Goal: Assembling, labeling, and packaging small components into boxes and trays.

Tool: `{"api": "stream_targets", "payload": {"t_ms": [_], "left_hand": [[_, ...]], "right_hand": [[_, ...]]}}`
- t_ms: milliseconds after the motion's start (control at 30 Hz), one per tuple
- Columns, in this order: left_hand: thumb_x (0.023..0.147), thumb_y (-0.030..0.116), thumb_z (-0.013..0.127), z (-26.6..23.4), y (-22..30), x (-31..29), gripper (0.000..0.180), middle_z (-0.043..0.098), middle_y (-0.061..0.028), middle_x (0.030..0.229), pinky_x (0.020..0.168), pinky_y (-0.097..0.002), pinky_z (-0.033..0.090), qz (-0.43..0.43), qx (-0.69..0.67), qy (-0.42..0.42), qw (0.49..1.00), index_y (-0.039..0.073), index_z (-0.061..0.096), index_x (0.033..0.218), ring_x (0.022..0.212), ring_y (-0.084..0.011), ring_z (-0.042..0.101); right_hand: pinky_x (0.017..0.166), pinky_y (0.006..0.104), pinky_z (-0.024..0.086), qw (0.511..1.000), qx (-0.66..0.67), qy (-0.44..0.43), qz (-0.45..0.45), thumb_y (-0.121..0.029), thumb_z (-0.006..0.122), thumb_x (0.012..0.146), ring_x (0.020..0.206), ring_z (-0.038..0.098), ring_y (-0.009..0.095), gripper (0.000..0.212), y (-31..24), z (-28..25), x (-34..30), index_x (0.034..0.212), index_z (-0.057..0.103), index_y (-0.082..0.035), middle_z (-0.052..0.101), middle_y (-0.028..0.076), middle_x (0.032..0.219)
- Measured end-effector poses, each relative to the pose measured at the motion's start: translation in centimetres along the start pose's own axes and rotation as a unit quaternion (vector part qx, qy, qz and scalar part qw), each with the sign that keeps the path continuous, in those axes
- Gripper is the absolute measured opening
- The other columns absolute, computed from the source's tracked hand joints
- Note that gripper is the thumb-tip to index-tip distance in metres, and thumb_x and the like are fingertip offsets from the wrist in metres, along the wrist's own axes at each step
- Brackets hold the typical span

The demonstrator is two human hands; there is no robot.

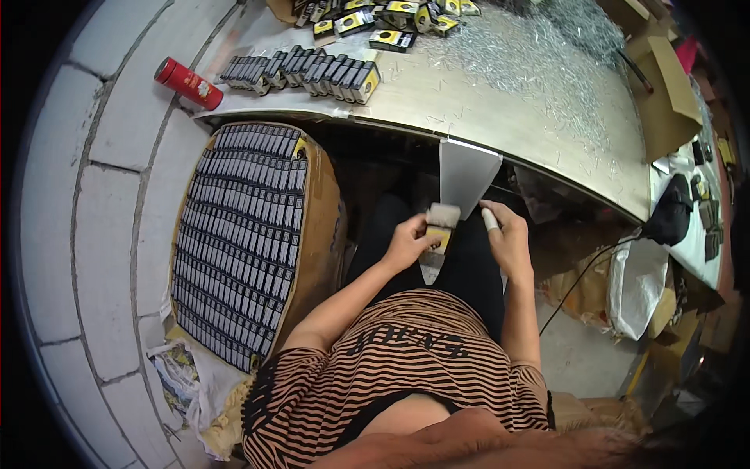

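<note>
My left hand is closed around a small yellow and black carton, held upright above my lap. A pale grey part, blurred, stands at the carton's upper end; I cannot tell if it is a flap. Just beyond it, a grey metal chute slopes down from the table edge, and a pointed grey metal piece shows below the carton. Beside the chute's right edge is my right hand, apart from the carton, its fingers slightly bent and apart. One of its digits has a white wrapping. Nothing shows in it.
A large cardboard box packed with rows of small cartons stands at my left. On the table are a row of cartons, a red flask, a carton pile and loose metal pins. A white sack sits right.
</note>
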State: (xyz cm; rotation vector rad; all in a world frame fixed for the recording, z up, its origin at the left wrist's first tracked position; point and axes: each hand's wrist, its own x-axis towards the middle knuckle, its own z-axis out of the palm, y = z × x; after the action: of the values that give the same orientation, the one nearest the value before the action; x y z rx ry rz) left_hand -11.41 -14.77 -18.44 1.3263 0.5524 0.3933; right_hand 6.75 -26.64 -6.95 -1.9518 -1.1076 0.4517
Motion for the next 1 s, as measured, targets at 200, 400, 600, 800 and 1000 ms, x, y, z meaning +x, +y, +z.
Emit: {"api": "stream_targets", "payload": {"t_ms": [200, 400, 600, 800, 1000], "left_hand": [[0.077, 0.018, 0.081, 0.6, 9.6, -0.4, 0.077, 0.064, -0.0157, 0.115, 0.085, -0.0311, 0.055, 0.282, 0.189, -0.01, 0.941, -0.004, 0.039, 0.138, 0.102, -0.022, 0.066], [0.072, 0.024, 0.084, 0.0, 9.1, 0.4, 0.078, 0.066, -0.0195, 0.108, 0.077, -0.0328, 0.057, 0.34, 0.338, 0.042, 0.876, -0.005, 0.043, 0.132, 0.095, -0.0247, 0.069], [0.073, 0.025, 0.083, 0.1, 11.4, 1.5, 0.054, 0.066, -0.0147, 0.102, 0.072, -0.0324, 0.058, 0.377, 0.31, 0.028, 0.872, 0.002, 0.059, 0.115, 0.086, -0.027, 0.07], [0.076, 0.016, 0.081, -0.1, 8.9, 2.4, 0.043, 0.066, -0.0113, 0.091, 0.066, -0.0269, 0.055, 0.264, 0.262, 0.029, 0.928, 0.002, 0.06, 0.111, 0.076, -0.0184, 0.069], [0.076, 0.008, 0.081, 0.3, 10.3, 2.5, 0.074, 0.054, 0.0018, 0.068, 0.052, -0.018, 0.039, 0.135, 0.08, 0.071, 0.985, 0.001, 0.039, 0.136, 0.061, -0.0026, 0.048]], "right_hand": [[0.103, 0.0364, 0.043, 0.823, 0.555, -0.114, 0.035, -0.045, 0.038, 0.102, 0.12, 0.054, 0.027, 0.065, -3.0, 3.4, 0.8, 0.148, 0.03, 0.001, 0.055, 0.021, 0.133], [0.091, 0.0301, 0.047, 0.907, 0.417, 0.028, 0.045, -0.015, 0.043, 0.092, 0.102, 0.059, 0.017, 0.045, -4.8, 4.9, 1.6, 0.132, 0.049, 0.005, 0.063, 0.015, 0.113], [0.088, 0.0307, 0.051, 0.855, 0.516, -0.001, 0.051, -0.015, 0.051, 0.084, 0.096, 0.064, 0.02, 0.052, -4.8, 5.1, 2.4, 0.132, 0.047, 0.007, 0.066, 0.02, 0.11], [0.083, 0.0267, 0.052, 0.886, 0.455, -0.002, 0.087, -0.012, 0.061, 0.094, 0.089, 0.066, 0.014, 0.02, -3.4, 5.3, 3.1, 0.104, 0.07, 0.003, 0.071, 0.011, 0.1], [0.08, 0.0261, 0.052, 0.897, 0.435, -0.023, 0.077, -0.008, 0.066, 0.09, 0.088, 0.065, 0.012, 0.018, -2.6, 4.7, 2.7, 0.104, 0.072, 0.002, 0.072, 0.008, 0.098]]}}
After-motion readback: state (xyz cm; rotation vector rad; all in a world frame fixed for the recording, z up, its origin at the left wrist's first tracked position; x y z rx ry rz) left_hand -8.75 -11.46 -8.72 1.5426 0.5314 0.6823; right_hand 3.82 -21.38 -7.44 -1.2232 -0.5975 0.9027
